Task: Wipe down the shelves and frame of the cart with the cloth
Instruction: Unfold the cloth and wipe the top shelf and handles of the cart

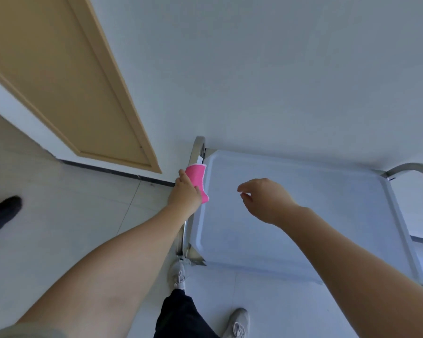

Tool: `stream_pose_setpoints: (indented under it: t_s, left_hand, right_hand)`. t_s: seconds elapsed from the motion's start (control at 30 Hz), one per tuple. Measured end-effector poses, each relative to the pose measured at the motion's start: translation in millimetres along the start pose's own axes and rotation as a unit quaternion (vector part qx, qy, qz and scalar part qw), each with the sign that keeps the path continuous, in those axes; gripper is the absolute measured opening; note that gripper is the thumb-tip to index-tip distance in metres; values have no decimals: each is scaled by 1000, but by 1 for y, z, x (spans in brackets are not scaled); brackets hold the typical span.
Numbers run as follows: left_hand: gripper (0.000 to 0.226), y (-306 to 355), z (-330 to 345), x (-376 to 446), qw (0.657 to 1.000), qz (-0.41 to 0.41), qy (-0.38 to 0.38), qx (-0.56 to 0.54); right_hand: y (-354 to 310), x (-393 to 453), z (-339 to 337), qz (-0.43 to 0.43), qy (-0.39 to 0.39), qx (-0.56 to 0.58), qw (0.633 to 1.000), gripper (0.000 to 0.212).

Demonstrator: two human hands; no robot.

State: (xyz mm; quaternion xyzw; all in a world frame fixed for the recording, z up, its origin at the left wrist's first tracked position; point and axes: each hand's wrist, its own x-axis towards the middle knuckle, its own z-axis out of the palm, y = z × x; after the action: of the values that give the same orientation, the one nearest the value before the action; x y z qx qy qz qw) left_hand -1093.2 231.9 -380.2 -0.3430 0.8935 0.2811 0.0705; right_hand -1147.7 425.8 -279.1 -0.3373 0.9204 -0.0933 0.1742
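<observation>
While the cloth (197, 182) is gripped by the left hand (185, 191) against the cart (303, 215) frame's left rail, right hand (266, 198) is held empty, loosely open; shelves judged pending.

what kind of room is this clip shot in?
Probably an indoor corridor or utility room of a clinic or office; hard to be surer. Cues: pale tiled floor with dark skirting, plain white wall with a tan wooden door, and a stainless-steel cart with a white tray top.

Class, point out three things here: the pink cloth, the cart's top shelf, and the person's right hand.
pink cloth (197, 178): head view, on its upper flat face.
top shelf (315, 215): head view, bare middle of the tray.
right hand (264, 198): head view, back of the hand.
</observation>
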Motion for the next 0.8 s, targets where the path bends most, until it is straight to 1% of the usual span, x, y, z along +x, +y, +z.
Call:
stream_pose_setpoints:
  t_s: [0.07,0.13,0.2,0.23,0.4,0.47,0.53,0.63,0.7,0.8]
  left_hand:
    - [69,-10,5,-19,1000,-15,13,-16]
    - [59,-20,9,-36,998,-21,35,-55]
    - [49,-30,15,-51,994,-10,65,-84]
    - [47,-34,19,-58,993,-2,76,-95]
    - [44,-60,40,-89,983,34,111,-143]
    - [49,-71,50,-100,981,36,122,-149]
    - [54,-80,59,-110,979,30,114,-165]
    - [55,-90,68,-120,977,14,99,-189]
    - [53,-96,72,-123,976,7,94,-196]
    - [45,-106,79,-126,977,-12,67,-203]
  right_hand:
    - [3,-17,6,-22,-9,-5,1000,29]
    - [5,-33,11,-41,-20,-17,999,28]
    - [6,-43,15,-56,-23,-28,998,28]
    - [7,-47,16,-62,-22,-32,997,27]
    - [5,-61,27,-70,-29,-46,996,26]
    - [0,-67,34,-75,-37,-52,995,27]
    - [-6,-74,43,-75,-43,-58,995,27]
    - [-17,-86,60,-74,-53,-63,994,29]
    - [-23,-94,71,-71,-63,-58,994,31]
    - [-30,-109,84,-64,-71,-55,994,31]
